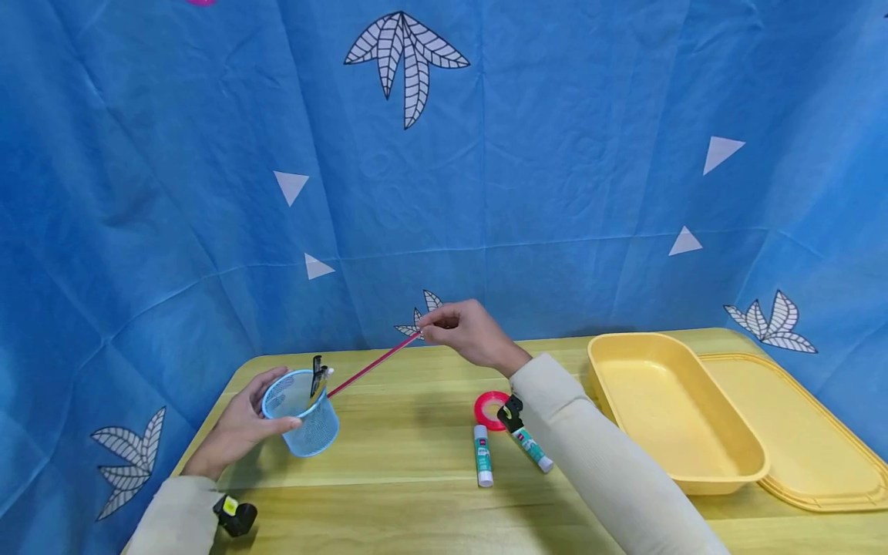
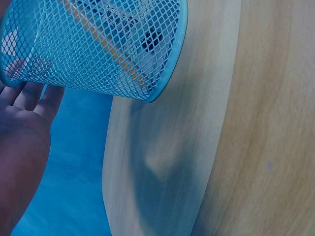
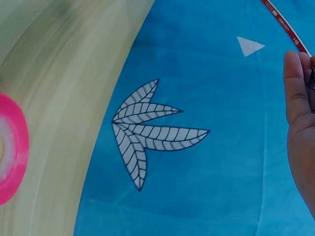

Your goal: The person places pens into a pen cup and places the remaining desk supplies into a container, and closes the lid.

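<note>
My left hand [image 1: 243, 420] grips a light-blue mesh pen cup [image 1: 315, 432] around its side, above the left part of the table. Inside it are a black-clipped pen [image 1: 317, 374] and other slim items. In the left wrist view, a yellow-orange pencil [image 2: 106, 44] shows through the mesh. My right hand [image 1: 468, 331] pinches one end of a red pencil [image 1: 375, 362], marked HB in the right wrist view. The pencil slants down to the left, its lower end at the cup's right edge. Whether that end touches the cup, I cannot tell.
A pink-red tape roll [image 1: 490, 410] and two glue sticks, one upright-lying [image 1: 483, 456] and one slanted [image 1: 533, 449], lie on the wooden table [image 1: 388, 493] near my right forearm. A yellow bin [image 1: 752, 462] stands at right, beside its yellow lid [image 1: 819, 447]. Blue cloth [image 1: 555, 154] hangs behind.
</note>
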{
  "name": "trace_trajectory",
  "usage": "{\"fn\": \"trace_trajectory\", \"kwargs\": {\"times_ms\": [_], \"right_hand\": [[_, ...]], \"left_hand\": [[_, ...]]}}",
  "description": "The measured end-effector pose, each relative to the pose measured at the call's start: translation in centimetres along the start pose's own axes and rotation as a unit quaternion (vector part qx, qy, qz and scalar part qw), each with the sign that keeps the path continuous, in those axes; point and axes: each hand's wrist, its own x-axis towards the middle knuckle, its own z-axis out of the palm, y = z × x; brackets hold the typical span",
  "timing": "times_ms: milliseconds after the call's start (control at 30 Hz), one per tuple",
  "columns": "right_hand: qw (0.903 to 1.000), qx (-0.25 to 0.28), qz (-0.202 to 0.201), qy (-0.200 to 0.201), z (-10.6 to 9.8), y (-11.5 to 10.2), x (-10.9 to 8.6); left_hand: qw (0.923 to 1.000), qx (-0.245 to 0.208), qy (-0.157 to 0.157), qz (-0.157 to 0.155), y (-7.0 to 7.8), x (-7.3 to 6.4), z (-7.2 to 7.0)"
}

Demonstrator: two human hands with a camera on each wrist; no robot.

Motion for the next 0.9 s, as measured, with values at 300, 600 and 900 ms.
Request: {"fn": "trace_trajectory", "kwargs": {"times_ms": [300,600,900], "right_hand": [[0.9999,0.012,-0.004,-0.005,0.7,-1.0,0.4],[0.9997,0.003,-0.024,0.003,1.9,-1.7,0.8],[0.9987,-0.043,-0.028,0.009,3.2,-2.3,1.5]], "left_hand": [[1.0000,-0.005,0.001,0.003,0.2,0.0,0.0],[1.0000,-0.003,0.000,0.005,0.2,0.1,0.0],[0.9999,-0.003,-0.001,0.014,0.1,0.1,0.0]]}}
